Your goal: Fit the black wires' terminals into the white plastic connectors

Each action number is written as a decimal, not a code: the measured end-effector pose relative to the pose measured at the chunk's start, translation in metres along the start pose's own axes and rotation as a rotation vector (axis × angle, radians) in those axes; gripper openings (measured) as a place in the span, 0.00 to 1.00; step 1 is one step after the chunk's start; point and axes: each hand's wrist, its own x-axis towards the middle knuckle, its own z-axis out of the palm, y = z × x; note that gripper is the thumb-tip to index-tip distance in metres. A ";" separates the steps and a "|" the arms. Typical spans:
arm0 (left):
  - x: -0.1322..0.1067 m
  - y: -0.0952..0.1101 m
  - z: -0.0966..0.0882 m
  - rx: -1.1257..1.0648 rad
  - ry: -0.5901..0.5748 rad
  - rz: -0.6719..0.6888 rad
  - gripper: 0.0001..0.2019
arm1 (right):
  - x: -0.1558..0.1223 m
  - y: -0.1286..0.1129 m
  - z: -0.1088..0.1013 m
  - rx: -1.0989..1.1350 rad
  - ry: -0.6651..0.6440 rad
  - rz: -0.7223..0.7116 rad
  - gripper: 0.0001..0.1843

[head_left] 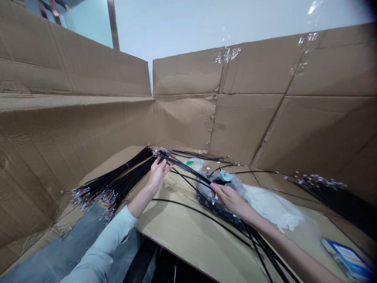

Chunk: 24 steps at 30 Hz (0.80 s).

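Observation:
My right hand (pixel 226 197) is closed around a bundle of black cables (pixel 190 169) at mid-length. The bundle slants up to the left, and its lower part runs down beneath my right forearm. At its far end, thin coloured wires with small tips (pixel 160 152) fan out. My left hand (pixel 158 172) is just below those ends, palm up, with fingers apart and fingertips against the cables. Left of it, two thick bundles of similar black cables (pixel 118 175) lie on the table, one with a tie around it.
A clear plastic bag with dark contents (pixel 206 200) lies on the table (pixel 182 228), beside a bag of white pieces (pixel 277 206). More black cables (pixel 338 200) lie at the right, near a blue box (pixel 349 257). Cardboard walls (pixel 185 122) stand around the back and left.

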 end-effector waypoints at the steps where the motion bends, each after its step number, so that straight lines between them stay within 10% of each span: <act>1: 0.000 -0.001 0.000 0.002 0.000 -0.004 0.12 | 0.000 -0.001 0.002 0.000 0.021 -0.003 0.27; 6: -0.002 0.000 -0.001 0.046 -0.027 -0.006 0.08 | 0.001 -0.005 0.003 -0.064 0.141 -0.056 0.26; 14: -0.003 0.006 -0.007 0.076 -0.004 0.046 0.32 | -0.002 -0.011 -0.013 -0.199 0.229 -0.094 0.26; 24: 0.000 0.015 -0.008 0.085 0.111 0.015 0.14 | -0.012 -0.006 -0.026 -0.172 0.212 -0.020 0.27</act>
